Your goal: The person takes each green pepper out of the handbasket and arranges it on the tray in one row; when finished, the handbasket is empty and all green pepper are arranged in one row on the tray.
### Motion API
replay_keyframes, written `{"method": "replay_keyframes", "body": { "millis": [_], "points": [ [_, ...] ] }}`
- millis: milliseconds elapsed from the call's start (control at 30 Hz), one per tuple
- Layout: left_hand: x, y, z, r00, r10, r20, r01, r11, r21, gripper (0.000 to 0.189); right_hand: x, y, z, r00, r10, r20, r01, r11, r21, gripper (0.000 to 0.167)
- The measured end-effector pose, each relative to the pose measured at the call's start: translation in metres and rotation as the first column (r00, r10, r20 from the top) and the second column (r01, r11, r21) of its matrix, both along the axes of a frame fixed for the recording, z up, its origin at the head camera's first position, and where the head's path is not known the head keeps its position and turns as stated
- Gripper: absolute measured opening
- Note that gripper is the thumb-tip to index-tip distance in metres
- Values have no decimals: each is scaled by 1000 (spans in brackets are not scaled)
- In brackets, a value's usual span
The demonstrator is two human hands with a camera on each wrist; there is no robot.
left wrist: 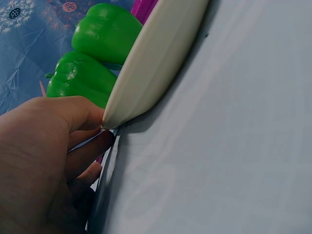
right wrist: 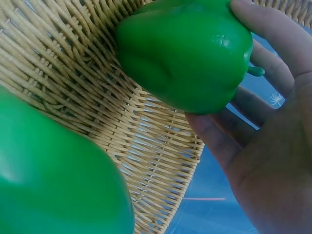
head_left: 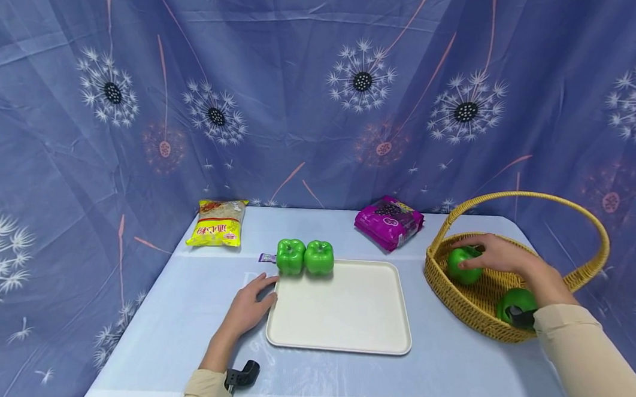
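Note:
At the right, my right hand (head_left: 496,254) reaches into a wicker basket (head_left: 452,296) and grips a green bell pepper (right wrist: 185,56). Its thumb and fingers lie around the stem end. A second green pepper (head_left: 518,304) sits in the basket under the right wrist, partly hidden by it. My left hand (head_left: 252,304) touches the left edge of a cream tray (head_left: 337,311), fingers extended; the left wrist view shows fingertips (left wrist: 100,119) against the rim. Two more green peppers, one at the back-left corner (head_left: 290,257) and one beside it (head_left: 319,258), stand side by side at the tray's back edge.
A yellow bag of pasta (head_left: 219,223) lies at the back left, and a purple packet (head_left: 389,223) at the back right. A small purple sachet (head_left: 267,258) is beside the peppers. The basket's tall handle (head_left: 517,194) arches over the right hand. A blue patterned curtain (head_left: 291,104) hangs behind the table.

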State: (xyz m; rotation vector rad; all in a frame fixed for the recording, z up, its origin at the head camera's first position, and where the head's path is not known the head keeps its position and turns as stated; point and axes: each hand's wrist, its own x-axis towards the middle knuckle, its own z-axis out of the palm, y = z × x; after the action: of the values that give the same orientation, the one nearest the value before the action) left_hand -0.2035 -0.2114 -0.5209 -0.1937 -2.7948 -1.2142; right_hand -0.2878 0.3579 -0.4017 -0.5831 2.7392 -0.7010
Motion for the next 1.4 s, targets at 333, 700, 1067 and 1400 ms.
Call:
{"method": "replay_keyframes", "body": {
  "millis": [333, 700, 1067, 1400],
  "points": [
    [1, 1, 0, 1000, 0, 21, 0, 1000, 4, 41, 5, -2, 9, 995, 3, -104, -1, 1000, 19, 60],
    [1, 2, 1, 1000, -1, 17, 1, 1000, 3, 41, 18, -10, 25, 987, 25, -159, -22, 1000, 18, 60],
    [0, 1, -1, 1000, 0, 4, 0, 1000, 4, 40, 31, -21, 42, 988, 15, -155, -13, 1000, 13, 59],
    [-1, 0, 1, 1000, 6, 20, -6, 1000, -4, 41, 50, -46, 61, 986, 55, -159, -55, 998, 7, 59]
  ]
}}
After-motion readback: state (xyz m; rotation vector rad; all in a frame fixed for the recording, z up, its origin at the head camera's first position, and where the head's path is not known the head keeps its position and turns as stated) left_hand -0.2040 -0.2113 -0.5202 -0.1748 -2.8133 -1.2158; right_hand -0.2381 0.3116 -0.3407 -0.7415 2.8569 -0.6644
